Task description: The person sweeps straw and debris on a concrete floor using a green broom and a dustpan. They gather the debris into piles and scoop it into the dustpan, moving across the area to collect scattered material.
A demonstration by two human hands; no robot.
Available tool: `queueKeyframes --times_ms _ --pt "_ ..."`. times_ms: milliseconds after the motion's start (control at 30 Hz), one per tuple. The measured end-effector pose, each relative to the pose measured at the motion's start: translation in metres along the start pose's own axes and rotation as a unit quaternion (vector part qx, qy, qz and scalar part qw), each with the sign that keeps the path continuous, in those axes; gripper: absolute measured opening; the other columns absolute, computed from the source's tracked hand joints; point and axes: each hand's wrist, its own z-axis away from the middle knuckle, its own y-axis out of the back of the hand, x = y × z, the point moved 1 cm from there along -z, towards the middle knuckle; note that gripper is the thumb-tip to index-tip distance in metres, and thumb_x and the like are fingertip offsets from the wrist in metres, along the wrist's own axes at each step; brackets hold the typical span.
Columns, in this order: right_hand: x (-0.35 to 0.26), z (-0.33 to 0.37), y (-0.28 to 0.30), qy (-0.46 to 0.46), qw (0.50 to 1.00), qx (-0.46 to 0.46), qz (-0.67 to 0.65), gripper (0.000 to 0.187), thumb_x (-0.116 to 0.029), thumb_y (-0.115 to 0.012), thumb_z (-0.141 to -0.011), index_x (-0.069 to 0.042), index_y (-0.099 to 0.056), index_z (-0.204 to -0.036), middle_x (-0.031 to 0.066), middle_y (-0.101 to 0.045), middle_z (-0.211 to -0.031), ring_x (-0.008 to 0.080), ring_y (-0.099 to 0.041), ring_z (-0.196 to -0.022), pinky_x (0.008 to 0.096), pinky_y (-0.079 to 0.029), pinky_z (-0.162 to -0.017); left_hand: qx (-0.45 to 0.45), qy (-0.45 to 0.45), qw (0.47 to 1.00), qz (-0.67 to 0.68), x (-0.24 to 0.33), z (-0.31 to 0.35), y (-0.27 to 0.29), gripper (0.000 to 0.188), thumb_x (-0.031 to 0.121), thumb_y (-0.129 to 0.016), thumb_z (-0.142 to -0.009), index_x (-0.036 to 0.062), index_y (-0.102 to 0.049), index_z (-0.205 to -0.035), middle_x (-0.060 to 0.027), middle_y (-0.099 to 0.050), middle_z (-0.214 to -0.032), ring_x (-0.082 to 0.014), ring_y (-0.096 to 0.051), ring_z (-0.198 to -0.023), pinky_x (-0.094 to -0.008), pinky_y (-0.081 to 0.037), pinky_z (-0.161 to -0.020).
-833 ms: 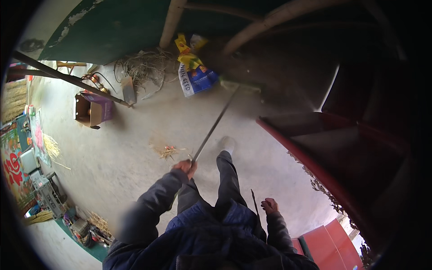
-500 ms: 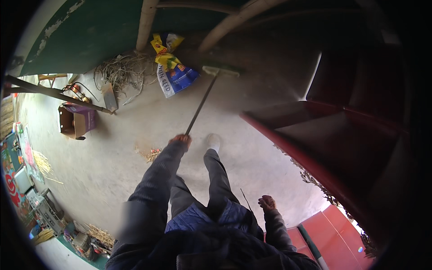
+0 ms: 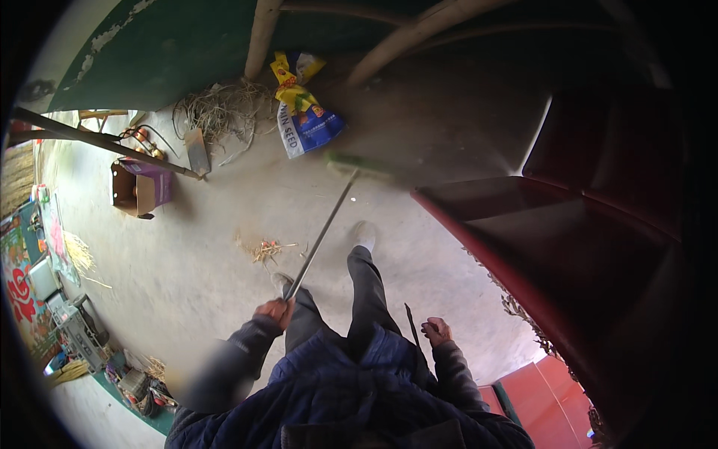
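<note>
A long-handled broom [image 3: 323,232] slants away from me across the concrete floor. My left hand [image 3: 277,311] is wrapped round the top of its thin grey handle. The broom's pale green head [image 3: 360,164] is smeared by motion and lies just right of a blue, white and yellow seed sack [image 3: 305,123]. Left of the handle, in front of my left foot, is a small heap of straw and reddish scraps [image 3: 268,250]. My right hand [image 3: 437,331] hangs by my right side, fingers curled in, with nothing visible in it. A thin dark strip [image 3: 412,325] stands beside it.
Dried stalks [image 3: 224,112] lie against the green wall. An opened cardboard box [image 3: 142,188] sits at left under a slanting pole [image 3: 105,142]. A dark red seat-like piece [image 3: 553,247] fills the right side. Red panels [image 3: 550,396] lie behind on the right.
My left hand has drawn back toward my body, bringing the broom head nearer over the floor. The view has shifted slightly, and a white speck now shows on the floor near the broom head.
</note>
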Motion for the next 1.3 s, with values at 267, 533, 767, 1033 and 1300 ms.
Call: queueKeyframes --times_ms 267,533,767,1033,1300 --pt "0.014 -0.011 0.047 -0.047 0.999 0.007 0.012 0.029 -0.016 -0.061 -0.077 -0.002 -0.049 -0.099 0.0109 -0.060 -0.080 0.0169 -0.060 -0.066 0.0274 -0.048 -0.053 -0.068 -0.004 0.997 0.031 0.069 -0.207 -0.042 0.029 0.030 -0.035 -0.088 0.0113 -0.055 -0.080 -0.0077 -0.059 -0.079 -0.0279 -0.058 -0.075 -0.0425 -0.046 -0.061" --pt "-0.002 -0.023 0.074 -0.051 0.996 0.027 0.064 0.032 -0.011 -0.058 -0.074 0.000 -0.049 -0.102 0.0133 -0.060 -0.084 0.0204 -0.060 -0.070 0.0304 -0.050 -0.058 -0.147 0.080 0.984 -0.067 -0.031 -0.111 -0.050 0.031 0.035 -0.035 -0.087 0.0131 -0.057 -0.090 -0.0067 -0.059 -0.091 -0.0256 -0.057 -0.088 -0.0407 -0.041 -0.075" --pt "-0.029 -0.025 0.014 -0.049 0.992 -0.053 0.101 0.032 -0.011 -0.058 -0.076 0.002 -0.047 -0.103 0.0135 -0.059 -0.087 0.0194 -0.060 -0.071 0.0285 -0.049 -0.060 -0.146 0.189 0.965 -0.109 -0.159 0.122 -0.035 0.032 0.035 -0.036 -0.088 0.0120 -0.058 -0.091 -0.0089 -0.060 -0.089 -0.0259 -0.059 -0.081 -0.0414 -0.043 -0.069" --pt "-0.054 -0.023 -0.041 -0.046 0.980 -0.085 0.174 0.041 -0.012 -0.059 -0.074 0.003 -0.044 -0.109 0.0144 -0.058 -0.092 0.0189 -0.059 -0.073 0.0277 -0.048 -0.061 -0.047 0.321 0.927 0.190 -0.171 0.251 -0.063 0.054 0.043 -0.042 -0.084 -0.0003 -0.050 -0.054 -0.0223 -0.048 -0.056 -0.0376 -0.048 -0.050 -0.0420 -0.038 -0.047" --pt "-0.074 -0.003 -0.088 -0.029 0.955 -0.106 0.277 0.044 -0.013 -0.061 -0.071 0.004 -0.044 -0.108 0.0142 -0.058 -0.089 0.0182 -0.059 -0.072 0.0277 -0.048 -0.060 -0.130 0.167 0.222 0.952 -0.120 0.169 -0.099 0.038 0.040 -0.031 -0.091 0.0091 -0.048 -0.077 0.0061 -0.032 -0.041 -0.0077 -0.030 -0.030 -0.0217 -0.022 -0.030"
